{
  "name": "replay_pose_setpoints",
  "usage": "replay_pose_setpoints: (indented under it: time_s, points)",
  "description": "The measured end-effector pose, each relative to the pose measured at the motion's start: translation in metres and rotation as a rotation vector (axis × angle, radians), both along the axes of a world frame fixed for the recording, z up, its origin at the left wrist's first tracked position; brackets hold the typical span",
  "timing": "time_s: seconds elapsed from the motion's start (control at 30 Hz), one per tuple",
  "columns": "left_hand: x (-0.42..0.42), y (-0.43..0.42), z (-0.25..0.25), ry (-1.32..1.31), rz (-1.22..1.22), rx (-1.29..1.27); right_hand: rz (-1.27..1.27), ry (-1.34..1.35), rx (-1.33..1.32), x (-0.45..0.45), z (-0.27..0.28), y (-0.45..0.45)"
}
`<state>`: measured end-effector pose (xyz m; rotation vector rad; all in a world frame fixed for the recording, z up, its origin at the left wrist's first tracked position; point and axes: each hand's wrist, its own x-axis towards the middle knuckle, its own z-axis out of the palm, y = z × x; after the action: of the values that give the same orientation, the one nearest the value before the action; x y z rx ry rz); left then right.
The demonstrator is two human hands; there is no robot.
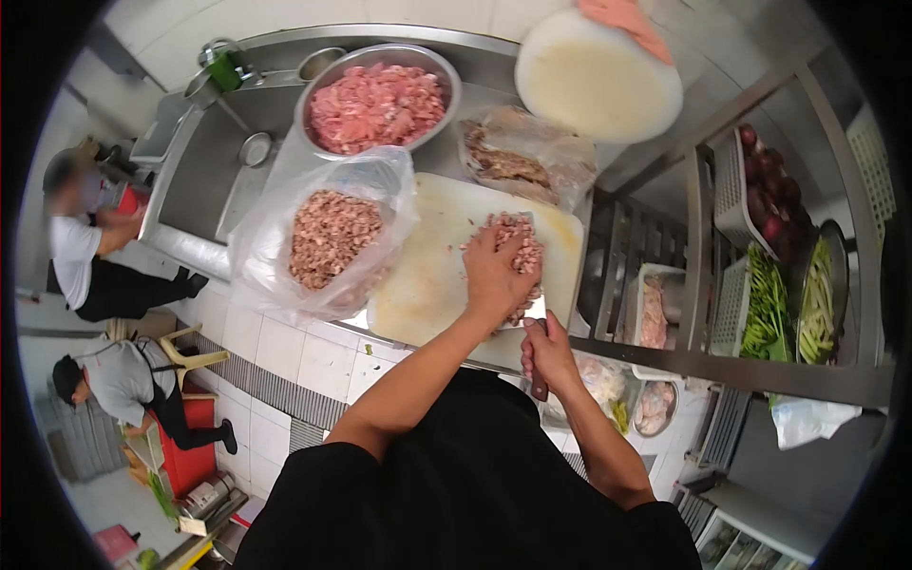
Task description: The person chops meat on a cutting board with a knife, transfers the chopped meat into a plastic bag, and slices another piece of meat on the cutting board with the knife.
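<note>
My right hand (551,357) is wrapped around the brown handle of a cleaver (538,308). Its blade reaches in beside a pile of diced meat (514,231) and is largely hidden by meat and my other hand. Fingers spread, my left hand (501,274) lies over that pile. Both hands work at the right part of a white cutting board (432,256). Left of the board, an open clear plastic bag (255,258) holds more chopped meat (332,237).
Behind the board stand a metal bowl (454,90) of sliced raw meat and a bag of dark meat (508,161). A round white board (598,81) leans behind. A metal rack (703,237) with vegetables borders the right. A sink (204,176) and two people are at left.
</note>
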<state>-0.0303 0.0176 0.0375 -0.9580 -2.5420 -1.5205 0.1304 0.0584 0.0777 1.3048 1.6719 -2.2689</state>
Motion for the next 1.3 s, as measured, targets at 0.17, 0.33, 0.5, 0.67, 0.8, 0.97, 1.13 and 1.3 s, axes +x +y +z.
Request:
replay_pose_setpoints:
  time_s: [0.17, 0.33, 0.5, 0.67, 0.8, 0.97, 1.13, 1.3]
  points:
    - [-0.031, -0.033, 0.061, 0.104, 0.125, 0.018, 0.113, 0.035, 0.019, -0.038, 0.047, -0.013]
    - [-0.092, -0.096, 0.081, 0.170, 0.326, -0.032, 0.334, 0.172, -0.001, -0.108, 0.075, -0.051]
    - [-0.183, -0.188, 0.051, -0.202, 0.400, 0.037, 0.667, 0.292, 0.667, -0.208, 0.014, -0.081]
    - [-0.236, -0.271, 0.017, -0.663, 0.384, 0.021, 0.823, 0.253, 1.231, -0.230, 0.014, -0.078]
    - [-0.215, -0.269, 0.043, -0.294, 0.512, -0.310, 0.705, 0.164, 0.581, -0.209, 0.055, -0.060]
    - [-0.158, -0.214, 0.056, -0.156, 0.352, 0.107, 0.364, 0.246, 0.183, -0.105, 0.029, -0.021]
    - [-0.069, -0.135, 0.005, -0.249, -0.264, -0.082, 0.129, 0.020, 0.820, 0.014, -0.037, 0.049]
    - [-0.088, -0.055, -0.081, 0.282, -0.158, -0.359, 0.301, -0.380, 1.181, 0.028, -0.021, 0.081]
